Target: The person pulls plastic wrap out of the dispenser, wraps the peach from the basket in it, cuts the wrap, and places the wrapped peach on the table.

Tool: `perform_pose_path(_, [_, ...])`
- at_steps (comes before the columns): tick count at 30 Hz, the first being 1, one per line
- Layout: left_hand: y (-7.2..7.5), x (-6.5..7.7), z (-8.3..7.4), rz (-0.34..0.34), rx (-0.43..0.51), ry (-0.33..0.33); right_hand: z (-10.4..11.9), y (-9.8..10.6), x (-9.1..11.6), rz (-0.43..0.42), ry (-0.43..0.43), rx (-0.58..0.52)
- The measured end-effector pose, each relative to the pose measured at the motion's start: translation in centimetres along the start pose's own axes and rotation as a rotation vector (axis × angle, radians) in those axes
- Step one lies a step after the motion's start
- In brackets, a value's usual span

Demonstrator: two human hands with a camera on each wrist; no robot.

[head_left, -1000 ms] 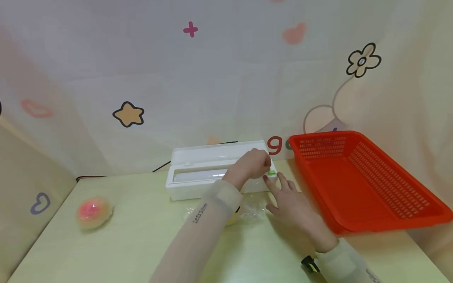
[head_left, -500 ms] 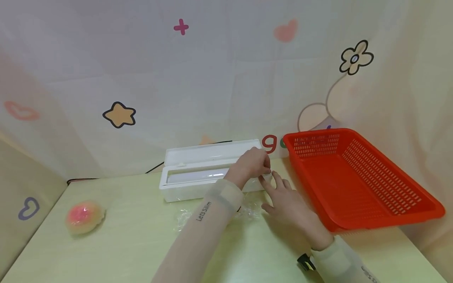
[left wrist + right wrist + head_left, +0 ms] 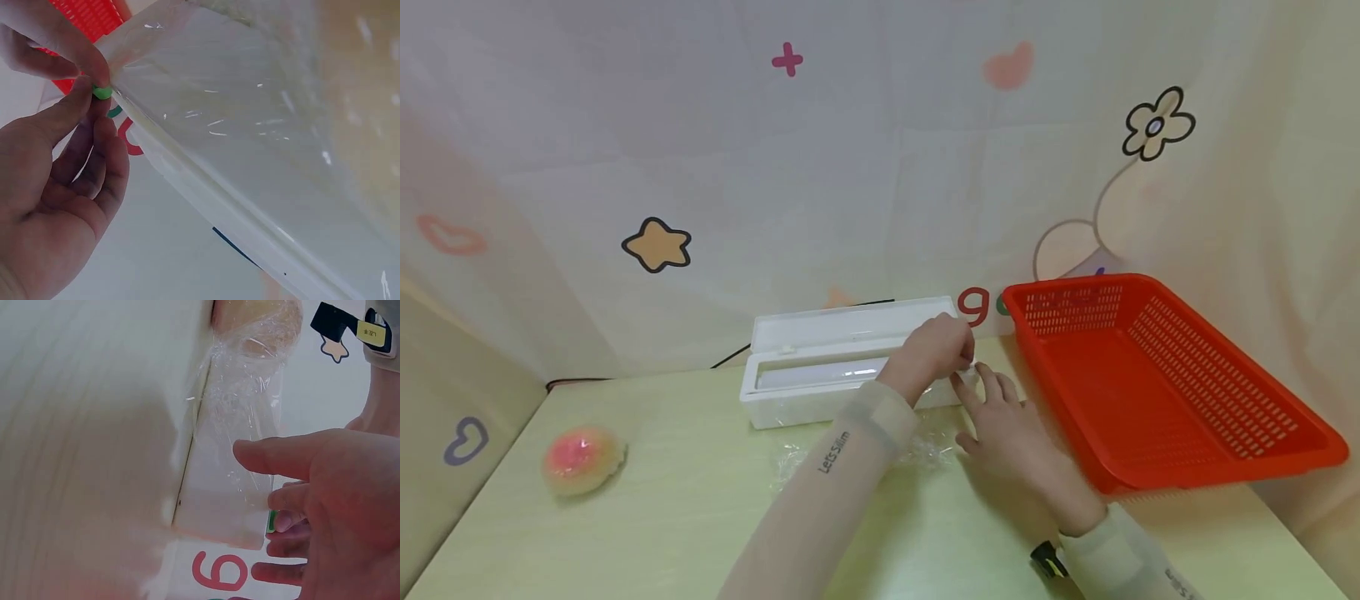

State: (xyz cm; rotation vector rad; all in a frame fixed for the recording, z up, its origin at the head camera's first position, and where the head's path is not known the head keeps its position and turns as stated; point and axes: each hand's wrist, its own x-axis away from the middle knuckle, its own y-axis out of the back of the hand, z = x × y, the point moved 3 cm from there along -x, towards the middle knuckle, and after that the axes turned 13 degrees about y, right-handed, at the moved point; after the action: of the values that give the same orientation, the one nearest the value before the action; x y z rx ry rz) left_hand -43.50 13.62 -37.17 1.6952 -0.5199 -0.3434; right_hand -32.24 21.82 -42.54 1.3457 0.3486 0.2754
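A long white cling film dispenser point(image 3: 801, 408) stands with its lid raised and the film roll point(image 3: 820, 372) showing inside. At its right end, my left hand point(image 3: 936, 352) pinches a small green slide cutter point(image 3: 102, 93) between thumb and fingertips. My right hand point(image 3: 1007, 427) reaches to the same corner, its fingers fairly straight and touching the film and box edge. Clear cling film point(image 3: 219, 106) stretches out from the dispenser's front. In the right wrist view, the film lies against a rounded, peach-coloured thing point(image 3: 256, 322), which my left forearm hides in the head view.
A red plastic basket point(image 3: 1075, 400) stands on the right, close to my right hand. On the left of the table point(image 3: 685, 517) sits a pink and cream peach-shaped item point(image 3: 582, 460). A patterned cloth point(image 3: 850, 167) hangs behind the dispenser.
My left hand has shifted slightly right along the dispenser, and its fingers now cover the green cutter that showed before. The right hand stays nearly still. The head view has turned slightly.
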Motion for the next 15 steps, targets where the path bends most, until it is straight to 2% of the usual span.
perform_pose_path(9, [0.04,0.47,0.19,0.011,-0.018,-0.003,-0.05,0.1,-0.03,0.003,0.033,0.1])
perform_pose_path(15, [-0.11,0.52,0.59,-0.01,-0.087,-0.025,-0.5,0.2,-0.06,0.009,0.041,0.139])
